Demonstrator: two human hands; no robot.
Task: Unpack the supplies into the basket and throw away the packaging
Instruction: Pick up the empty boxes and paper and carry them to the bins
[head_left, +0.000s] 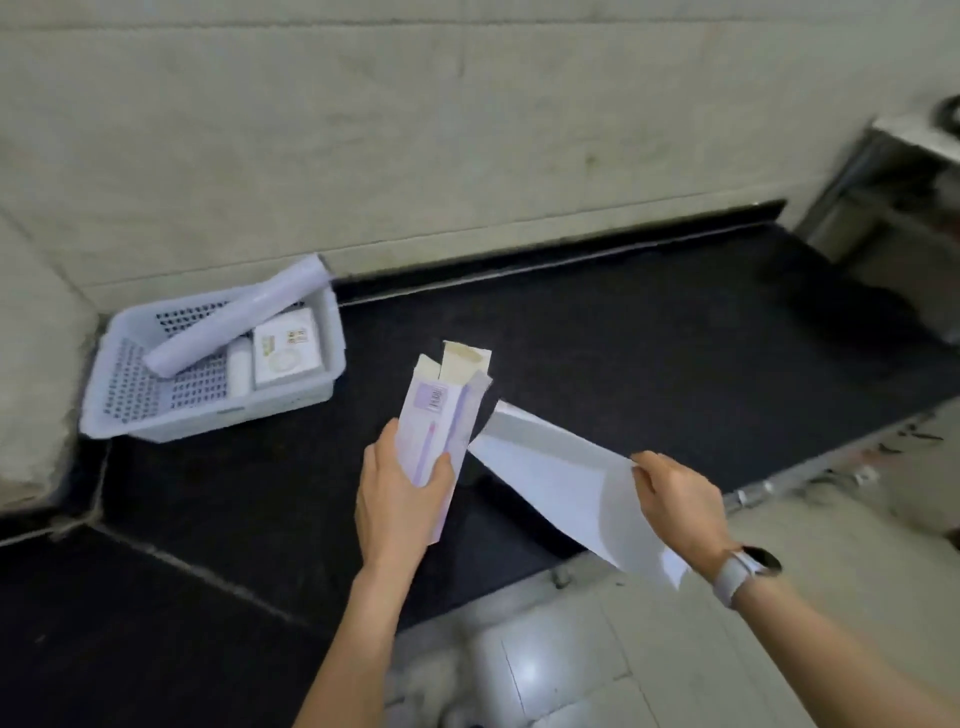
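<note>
My left hand (402, 491) grips a long, pale lilac cardboard box (441, 415) with its top flaps open, held upright over the dark counter. My right hand (675, 493) pinches the near end of a long white item (561, 467) whose far end meets the box's side near its middle. At the back left stands a white perforated basket (130, 384). In it lie a lilac roll (244, 312) propped across the rim, a flat white box (285, 348) and a small white roll (240, 366).
The dark stone counter (623, 338) runs from the left to a metal-edged front rim at the right. Behind it is a pale tiled wall. A metal stand (883, 197) rises at the far right. Pale floor tiles lie below the counter edge.
</note>
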